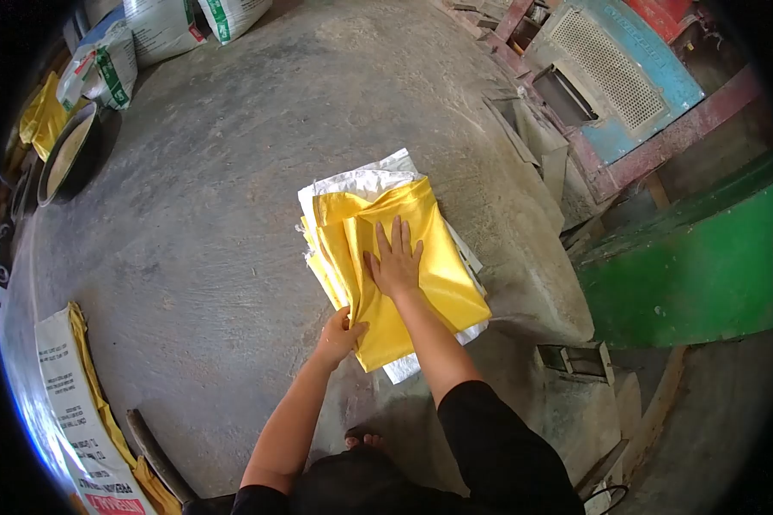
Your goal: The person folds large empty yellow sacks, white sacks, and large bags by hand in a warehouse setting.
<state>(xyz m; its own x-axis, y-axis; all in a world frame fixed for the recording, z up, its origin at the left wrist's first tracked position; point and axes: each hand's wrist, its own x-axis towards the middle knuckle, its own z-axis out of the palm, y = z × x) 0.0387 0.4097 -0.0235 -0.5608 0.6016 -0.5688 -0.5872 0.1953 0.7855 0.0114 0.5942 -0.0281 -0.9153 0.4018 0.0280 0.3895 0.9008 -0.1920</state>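
Note:
A folded yellow sack [404, 318] lies on top of a stack of folded sacks on the concrete floor. White sacks [361, 182] stick out from beneath it at the top and bottom. My right hand [397, 264] rests flat on the yellow sack with its fingers spread. At the sack's lower left edge, my left hand [339, 336] pinches the fabric between thumb and fingers. Wrinkles run along the left side of the yellow fabric.
Blue machinery [618, 77] stands at the upper right, above a green metal panel [687, 266]. Filled white sacks [159, 34] and a dark basin [76, 150] stand at the upper left. A printed sack [73, 386] lies at lower left beside a dark curved bar [156, 453].

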